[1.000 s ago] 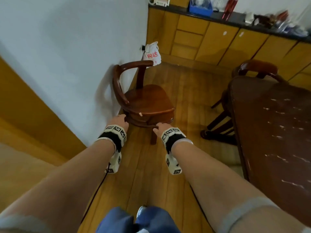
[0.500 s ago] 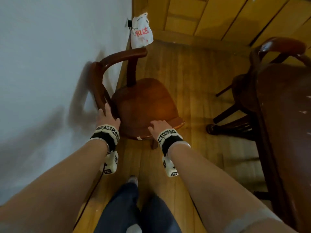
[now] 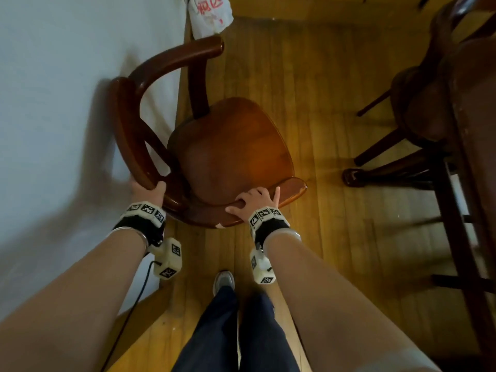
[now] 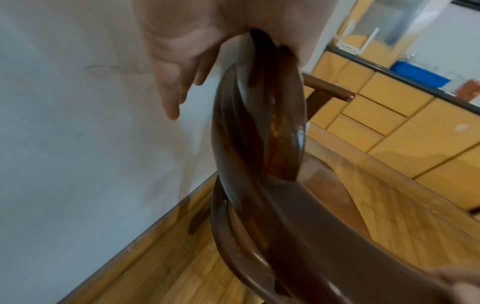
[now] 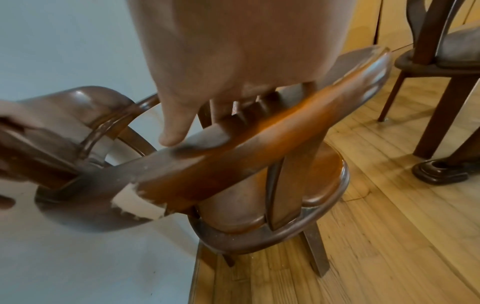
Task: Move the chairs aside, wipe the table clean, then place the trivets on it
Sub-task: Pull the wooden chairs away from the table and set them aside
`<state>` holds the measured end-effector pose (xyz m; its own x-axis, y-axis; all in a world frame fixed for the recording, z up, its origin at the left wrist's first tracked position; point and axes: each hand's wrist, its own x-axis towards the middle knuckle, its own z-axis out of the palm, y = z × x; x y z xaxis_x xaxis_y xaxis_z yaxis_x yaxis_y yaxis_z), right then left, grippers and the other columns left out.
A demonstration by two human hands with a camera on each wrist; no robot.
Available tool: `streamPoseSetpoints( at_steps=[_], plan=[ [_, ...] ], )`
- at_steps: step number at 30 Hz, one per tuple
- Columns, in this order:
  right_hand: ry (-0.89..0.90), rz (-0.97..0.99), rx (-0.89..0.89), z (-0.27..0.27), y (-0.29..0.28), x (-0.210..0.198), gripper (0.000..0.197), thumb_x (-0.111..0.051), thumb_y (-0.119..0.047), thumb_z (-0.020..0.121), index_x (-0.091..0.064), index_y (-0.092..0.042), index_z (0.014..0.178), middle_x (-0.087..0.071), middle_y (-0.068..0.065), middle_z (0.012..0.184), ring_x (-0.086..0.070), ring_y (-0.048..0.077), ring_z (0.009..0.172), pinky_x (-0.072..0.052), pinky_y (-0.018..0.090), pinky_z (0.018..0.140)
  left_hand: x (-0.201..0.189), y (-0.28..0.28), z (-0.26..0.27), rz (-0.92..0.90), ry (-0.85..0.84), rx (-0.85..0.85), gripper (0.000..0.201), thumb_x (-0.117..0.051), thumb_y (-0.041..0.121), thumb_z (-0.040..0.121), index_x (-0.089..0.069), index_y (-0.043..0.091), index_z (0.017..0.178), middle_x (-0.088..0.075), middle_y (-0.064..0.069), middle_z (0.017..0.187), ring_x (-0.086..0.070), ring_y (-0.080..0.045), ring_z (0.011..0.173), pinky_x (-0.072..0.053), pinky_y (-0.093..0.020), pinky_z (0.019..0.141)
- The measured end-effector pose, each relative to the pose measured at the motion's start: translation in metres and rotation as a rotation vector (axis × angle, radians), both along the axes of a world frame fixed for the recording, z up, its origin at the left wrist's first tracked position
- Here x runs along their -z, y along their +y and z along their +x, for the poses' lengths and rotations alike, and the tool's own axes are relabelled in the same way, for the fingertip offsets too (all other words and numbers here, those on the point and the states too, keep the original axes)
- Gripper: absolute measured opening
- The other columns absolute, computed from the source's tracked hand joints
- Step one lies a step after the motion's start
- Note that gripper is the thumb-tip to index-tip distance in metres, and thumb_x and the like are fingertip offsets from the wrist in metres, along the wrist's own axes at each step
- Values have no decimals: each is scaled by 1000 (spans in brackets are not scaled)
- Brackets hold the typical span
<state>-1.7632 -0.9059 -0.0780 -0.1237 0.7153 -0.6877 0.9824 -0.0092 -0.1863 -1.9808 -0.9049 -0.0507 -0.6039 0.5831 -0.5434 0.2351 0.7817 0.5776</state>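
Note:
A dark wooden chair (image 3: 230,157) with a horseshoe-shaped back rail stands against the white wall, its seat facing me. My left hand (image 3: 147,190) rests on the left bend of the rail (image 4: 259,123). The wood sits in the fork of the thumb. The fingers (image 4: 168,92) point straight down the wall side, off the wood. My right hand (image 3: 252,200) grips the near stretch of the rail (image 5: 259,148), fingers curled over it, index finger raised, thumb tip on its edge. The dark table (image 3: 477,103) runs along the right edge.
A second chair (image 3: 418,103) is tucked under the table, and a carved table foot (image 3: 354,177) stands on the wooden floor. A white plastic bag (image 3: 210,14) hangs at the wall corner. Yellow cabinets (image 4: 389,102) line the far side. My shoe (image 3: 224,280) is just behind the chair.
I have stepped closer and now look straight down on the chair. My left hand slid from the seat corner up onto the rail's bend. My right hand stayed on the near rail.

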Motion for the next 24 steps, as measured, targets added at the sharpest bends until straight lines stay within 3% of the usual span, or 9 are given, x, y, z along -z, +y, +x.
streamPoseSetpoints(
  at_steps=[2,5,11,14,18,20,24],
  plan=[
    [-9,17,6,-4,-1,4,58,-37,-73,86,-51,-38,130,-45,-5,140,-22,22,140,11,62,110,18,5,-9,-62,-78,-33,60,-50,27,95,-25,12,147,-42,-11,143,-45,-32,126,-36,-39,104],
    [-29,20,18,-6,-2,8,63,-36,-77,84,-52,-37,129,-47,-5,138,-22,22,139,13,62,110,29,5,-11,-70,-249,-180,56,-56,28,89,-36,16,140,-53,-13,129,-56,-32,101,-49,-40,81],
    [-48,16,24,7,-11,8,69,-37,-77,83,-50,-33,134,-44,-5,142,-18,23,142,12,63,110,39,-15,0,-54,-365,-183,56,-58,27,87,-36,18,138,-52,-12,113,-56,-26,80,-51,-38,59],
    [-52,13,21,18,-20,8,69,-38,-77,83,-49,-33,135,-42,-4,144,-17,24,143,11,63,110,38,-27,8,-32,-410,-177,56,-60,26,85,-38,19,136,-53,-14,113,-57,-27,78,-53,-43,64],
    [-44,9,35,31,-47,8,67,-39,-75,85,-49,-32,135,-40,-4,146,-16,24,144,11,63,111,36,-46,16,-18,-464,-203,65,-65,32,77,-39,21,135,-53,-13,114,-58,-34,93,-53,-57,78],
    [-44,6,50,39,-63,7,66,-39,-74,85,-49,-33,135,-40,-4,147,-15,24,144,11,63,111,36,-55,21,-10,-461,-196,79,-68,38,64,-38,23,136,-55,-13,117,-59,-37,99,-52,-60,79],
    [-41,-23,87,60,-100,6,64,-42,-73,85,-50,-33,134,-39,-5,147,-14,24,145,11,63,111,47,-69,19,-33,-437,-153,79,-68,42,53,-45,23,127,-61,-17,107,-64,-40,89,-52,-65,71]
  ],
)
